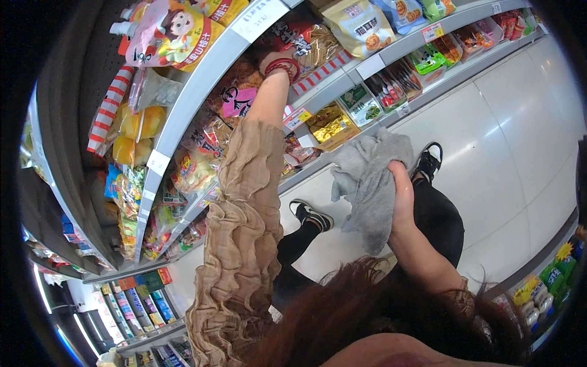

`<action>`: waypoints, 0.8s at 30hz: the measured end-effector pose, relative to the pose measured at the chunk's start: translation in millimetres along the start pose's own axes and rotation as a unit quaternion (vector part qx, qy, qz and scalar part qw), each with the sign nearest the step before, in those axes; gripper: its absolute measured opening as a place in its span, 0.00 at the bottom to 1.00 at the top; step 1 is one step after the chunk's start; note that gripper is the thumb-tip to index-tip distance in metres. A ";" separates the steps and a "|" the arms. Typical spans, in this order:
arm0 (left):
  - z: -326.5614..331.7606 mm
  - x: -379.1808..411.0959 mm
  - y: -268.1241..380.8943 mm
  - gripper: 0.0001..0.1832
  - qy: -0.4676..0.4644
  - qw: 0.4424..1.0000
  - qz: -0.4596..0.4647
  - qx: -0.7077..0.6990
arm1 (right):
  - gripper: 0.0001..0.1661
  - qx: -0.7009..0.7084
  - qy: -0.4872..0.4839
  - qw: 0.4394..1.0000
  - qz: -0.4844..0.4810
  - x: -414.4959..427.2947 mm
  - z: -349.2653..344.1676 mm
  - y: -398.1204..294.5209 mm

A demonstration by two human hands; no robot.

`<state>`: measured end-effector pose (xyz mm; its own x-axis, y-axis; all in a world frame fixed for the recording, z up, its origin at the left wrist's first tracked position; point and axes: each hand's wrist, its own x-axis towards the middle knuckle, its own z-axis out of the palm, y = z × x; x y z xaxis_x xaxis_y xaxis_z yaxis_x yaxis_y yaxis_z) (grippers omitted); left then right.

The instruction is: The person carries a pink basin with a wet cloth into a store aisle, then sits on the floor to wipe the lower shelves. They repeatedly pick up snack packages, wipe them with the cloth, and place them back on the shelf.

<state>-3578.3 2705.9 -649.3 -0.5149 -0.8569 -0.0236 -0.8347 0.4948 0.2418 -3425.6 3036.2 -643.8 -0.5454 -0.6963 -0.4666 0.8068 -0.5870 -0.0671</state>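
Note:
A crumpled grey cloth (pixel 373 183) hangs from my right hand (pixel 402 197), its thumb pressed over the fabric, above the floor. My left hand (pixel 274 59), with red bangles (pixel 283 69) at the wrist, reaches into a shelf between snack bags. Its fingers are hidden in shadow, so whether they hold anything is unclear. Just right of that hand lies a clear bag of brown snacks (pixel 318 46). Below and left of the wrist is a bag with a pink label (pixel 238 101).
Pink and yellow drink pouches (pixel 169 34) stand on the shelf above. A grey shelf edge (pixel 202 69) curves beside my forearm. Lower down are a gold-wrapped box (pixel 330 124) and green packets (pixel 360 104). Pale floor tiles (pixel 504 124) surround my shoes (pixel 312 215). Bottles (pixel 534 303) stand behind me.

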 end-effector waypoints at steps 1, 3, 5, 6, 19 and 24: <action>3.5 3.5 -6.2 0.38 0.024 0.999 -0.008 -0.035 | 0.24 0.000 0.011 1.000 0.002 -2.2 2.1 -0.2; 12.5 6.2 -25.6 0.40 0.071 0.992 -0.029 -0.103 | 0.23 -0.028 0.048 0.998 0.006 -7.2 4.2 1.0; -2.6 -17.2 -0.3 0.41 0.087 0.994 -0.032 -0.063 | 0.22 -0.080 0.099 0.992 -0.011 -6.6 4.2 -5.6; -18.0 -33.2 8.8 0.41 0.078 0.995 -0.023 -0.062 | 0.23 -0.061 0.072 0.995 -0.014 -5.8 3.1 -6.3; -60.3 -131.4 -63.0 0.49 0.219 0.910 0.154 -0.317 | 0.24 -0.108 -0.059 0.990 -0.066 10.6 -11.4 -13.1; -59.4 -260.7 -80.4 0.48 0.122 0.911 0.253 -0.303 | 0.22 -0.403 -0.087 0.858 -0.306 7.0 -10.2 16.4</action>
<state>-3365.3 2880.9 -605.0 -0.6835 -0.5845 0.4372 -0.2042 0.7281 0.6543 -3413.9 3025.9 -657.2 -0.8925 -0.4510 0.0074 0.2134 -0.4366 -0.8740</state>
